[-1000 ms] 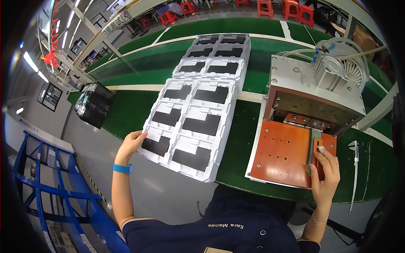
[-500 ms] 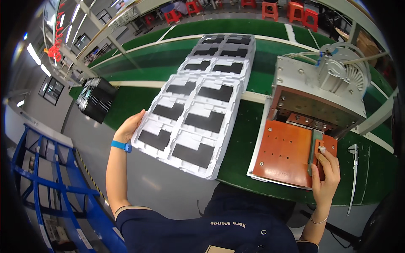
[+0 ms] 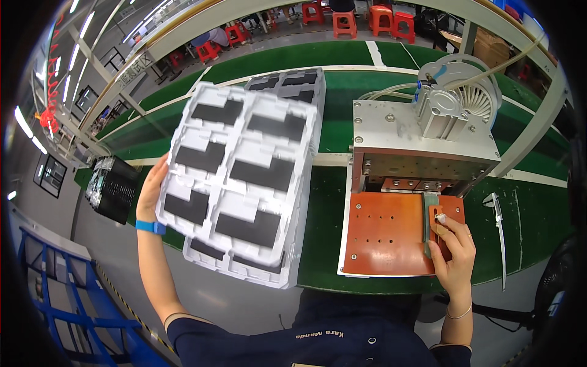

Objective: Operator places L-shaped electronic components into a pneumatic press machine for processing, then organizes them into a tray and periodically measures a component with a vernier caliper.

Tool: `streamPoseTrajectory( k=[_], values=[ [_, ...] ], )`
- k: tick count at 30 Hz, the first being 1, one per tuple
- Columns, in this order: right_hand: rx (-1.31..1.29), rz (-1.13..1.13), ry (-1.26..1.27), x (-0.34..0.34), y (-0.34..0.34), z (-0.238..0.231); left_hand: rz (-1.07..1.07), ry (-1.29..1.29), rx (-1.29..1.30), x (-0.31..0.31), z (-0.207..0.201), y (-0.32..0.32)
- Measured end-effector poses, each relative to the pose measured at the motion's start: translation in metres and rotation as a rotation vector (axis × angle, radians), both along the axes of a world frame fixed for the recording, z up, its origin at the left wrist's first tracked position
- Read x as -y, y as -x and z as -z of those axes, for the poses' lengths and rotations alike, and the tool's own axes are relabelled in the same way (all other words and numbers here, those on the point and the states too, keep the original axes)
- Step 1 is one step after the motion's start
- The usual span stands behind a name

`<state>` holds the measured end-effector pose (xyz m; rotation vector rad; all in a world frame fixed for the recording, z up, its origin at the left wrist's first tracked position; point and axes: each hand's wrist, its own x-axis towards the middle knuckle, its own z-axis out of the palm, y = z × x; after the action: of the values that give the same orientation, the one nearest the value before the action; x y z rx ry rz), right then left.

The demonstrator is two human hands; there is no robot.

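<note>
My left hand [image 3: 151,191] grips the left edge of a white plastic tray [image 3: 183,139], which is tilted and raised over a stack of similar trays [image 3: 263,276]. Black L-shaped sheets [image 3: 263,174] lie in the raised tray's pockets. At the right, my right hand [image 3: 454,248] closes thumb and fingers around a narrow orange block [image 3: 435,215] with a small pale knob. That block lies along a grey-green strip [image 3: 427,229] on the orange base plate [image 3: 379,223] of a metal press. My palm hides the block's near end.
Behind the plate stands the press [image 3: 391,131], with hoses and a cylinder on top. A caliper [image 3: 498,226] lies to its right on the green bench [image 3: 333,244]. Dark stacked trays [image 3: 111,189] are at the far left, beyond a blue rack [image 3: 55,293]. Red stools [image 3: 344,24] stand behind.
My left hand has lifted the top tray's near part off the stack and shifted it away from me. My right hand stays on the orange block. The whole view has turned somewhat.
</note>
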<state>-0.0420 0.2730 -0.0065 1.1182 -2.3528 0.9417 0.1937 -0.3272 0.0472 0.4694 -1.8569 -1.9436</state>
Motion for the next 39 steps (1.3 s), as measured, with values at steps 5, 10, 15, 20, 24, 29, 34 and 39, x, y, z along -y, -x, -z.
streamPoseTrajectory(
  k=[5,10,15,20,24,29,34,39],
  values=[
    [0.020,0.031,0.003,0.002,-0.001,-0.003,0.086,-0.022,-0.067,0.039,-0.015,0.095],
    [-0.019,0.060,-0.008,0.007,0.001,-0.003,-0.035,-0.091,-0.048,0.078,0.011,0.179],
    [-0.018,0.054,-0.035,0.005,0.004,-0.005,-0.014,0.045,-0.002,0.158,0.077,0.238],
    [0.003,0.082,-0.056,0.002,0.002,-0.003,-0.222,0.489,0.322,0.170,0.097,0.257],
    [0.033,0.085,-0.066,0.002,0.001,-0.001,-0.285,0.914,0.635,0.128,0.093,0.256],
    [0.013,0.081,-0.074,0.005,-0.001,-0.001,-0.399,1.113,0.690,0.110,0.123,0.261],
    [-0.025,0.071,-0.062,0.007,-0.004,0.000,-0.588,1.092,0.603,0.102,0.117,0.278],
    [-0.066,0.086,-0.016,0.006,-0.003,0.002,-0.788,1.129,0.685,0.085,0.128,0.292]
  ],
)
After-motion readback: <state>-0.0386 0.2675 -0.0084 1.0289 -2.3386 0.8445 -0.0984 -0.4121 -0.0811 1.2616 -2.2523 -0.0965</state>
